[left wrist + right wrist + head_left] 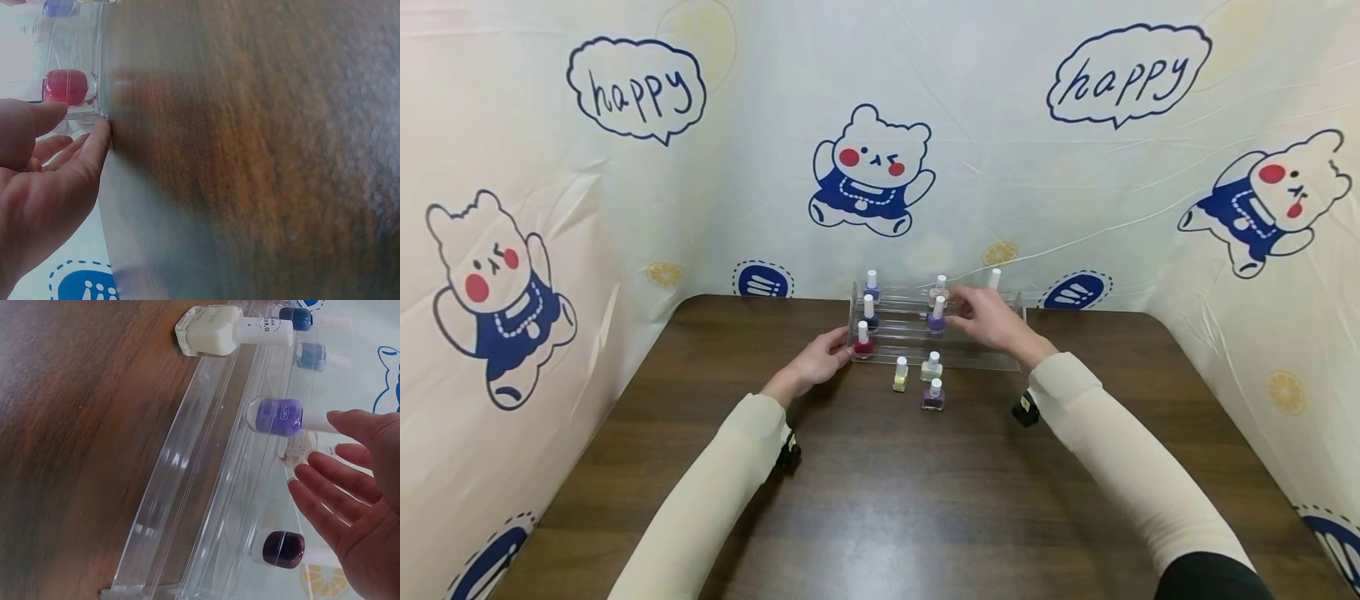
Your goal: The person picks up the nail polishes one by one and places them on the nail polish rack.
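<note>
A clear stepped display rack (977, 357) stands at the table's far side, holding nail polish bottles. My left hand (820, 358) touches its left end, thumb and fingertips at the side panel, beside a red nail polish (65, 87) on the lowest step. Over the rack, my right hand (988, 317) has its thumb tip at the white cap of a purple nail polish (279, 417) on the middle step; its other fingers extend loosely. Behind that bottle is a pale, clear-looking nail polish (299, 449). A dark maroon nail polish (284, 549) stands farther along the rack.
In front of the rack stand a yellow nail polish (900, 377), a milky white one (931, 368) and a dark purple one (933, 398). A light blue bottle (871, 288) and a navy one (870, 315) occupy the rack's left side. A printed cloth (760, 167) hangs behind the table.
</note>
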Demonstrator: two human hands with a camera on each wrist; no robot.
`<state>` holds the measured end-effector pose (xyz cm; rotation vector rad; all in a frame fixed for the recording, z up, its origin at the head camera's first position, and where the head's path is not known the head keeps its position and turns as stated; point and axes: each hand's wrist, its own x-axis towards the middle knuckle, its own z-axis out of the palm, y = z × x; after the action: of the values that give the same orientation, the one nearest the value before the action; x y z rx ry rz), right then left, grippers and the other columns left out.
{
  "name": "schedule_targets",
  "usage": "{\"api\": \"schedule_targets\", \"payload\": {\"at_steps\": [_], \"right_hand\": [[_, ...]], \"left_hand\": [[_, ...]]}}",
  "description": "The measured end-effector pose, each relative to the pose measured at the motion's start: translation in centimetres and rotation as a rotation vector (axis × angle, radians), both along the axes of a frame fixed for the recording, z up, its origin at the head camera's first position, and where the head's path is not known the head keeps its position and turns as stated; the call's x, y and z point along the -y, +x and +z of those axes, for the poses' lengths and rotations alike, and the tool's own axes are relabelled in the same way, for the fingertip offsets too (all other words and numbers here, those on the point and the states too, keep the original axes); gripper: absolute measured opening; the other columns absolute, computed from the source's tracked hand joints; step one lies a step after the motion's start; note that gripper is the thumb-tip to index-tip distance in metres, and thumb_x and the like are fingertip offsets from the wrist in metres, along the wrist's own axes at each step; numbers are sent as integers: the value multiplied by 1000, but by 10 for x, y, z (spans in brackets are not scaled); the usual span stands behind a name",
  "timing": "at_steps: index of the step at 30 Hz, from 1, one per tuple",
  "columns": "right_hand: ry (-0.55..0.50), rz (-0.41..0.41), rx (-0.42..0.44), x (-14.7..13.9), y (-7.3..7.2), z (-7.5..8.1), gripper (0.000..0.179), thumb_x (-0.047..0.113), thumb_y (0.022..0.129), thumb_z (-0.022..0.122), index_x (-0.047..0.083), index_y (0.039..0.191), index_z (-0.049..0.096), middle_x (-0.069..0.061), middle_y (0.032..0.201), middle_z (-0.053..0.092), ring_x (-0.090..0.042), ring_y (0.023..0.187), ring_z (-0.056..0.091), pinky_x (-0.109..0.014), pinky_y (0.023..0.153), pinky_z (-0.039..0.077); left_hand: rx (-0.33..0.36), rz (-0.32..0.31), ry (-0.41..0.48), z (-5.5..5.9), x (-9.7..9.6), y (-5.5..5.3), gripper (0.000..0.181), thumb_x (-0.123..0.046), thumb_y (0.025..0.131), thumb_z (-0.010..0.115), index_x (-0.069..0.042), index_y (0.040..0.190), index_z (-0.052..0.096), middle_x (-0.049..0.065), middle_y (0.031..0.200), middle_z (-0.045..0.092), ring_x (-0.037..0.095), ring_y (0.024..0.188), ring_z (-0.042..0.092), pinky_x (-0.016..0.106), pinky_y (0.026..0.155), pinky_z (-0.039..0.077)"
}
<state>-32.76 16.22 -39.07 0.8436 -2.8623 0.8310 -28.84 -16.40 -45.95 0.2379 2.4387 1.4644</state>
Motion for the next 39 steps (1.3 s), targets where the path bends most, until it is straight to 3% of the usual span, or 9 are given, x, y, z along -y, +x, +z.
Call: {"api": "schedule_targets", "payload": {"at_steps": [14,39], "right_hand": [[11,-6,0,-14,13,3,33,13,95,73,-4,123,65,-21,113,71,-33,102,70,-47,90,58],[-48,106,3,-10,31,-12,28,13,95,74,-4,117,67,-21,108,73,-30,97,72,-45,87,60]], "left_hand": [[-6,-1,-13,1,0,2,57,-11,109,47,-5,162,27,22,161,37,36,146,40,49,121,30],[2,1,-8,3,0,2,57,-11,108,48,-6,162,27,21,161,36,36,148,37,49,122,28]]}}
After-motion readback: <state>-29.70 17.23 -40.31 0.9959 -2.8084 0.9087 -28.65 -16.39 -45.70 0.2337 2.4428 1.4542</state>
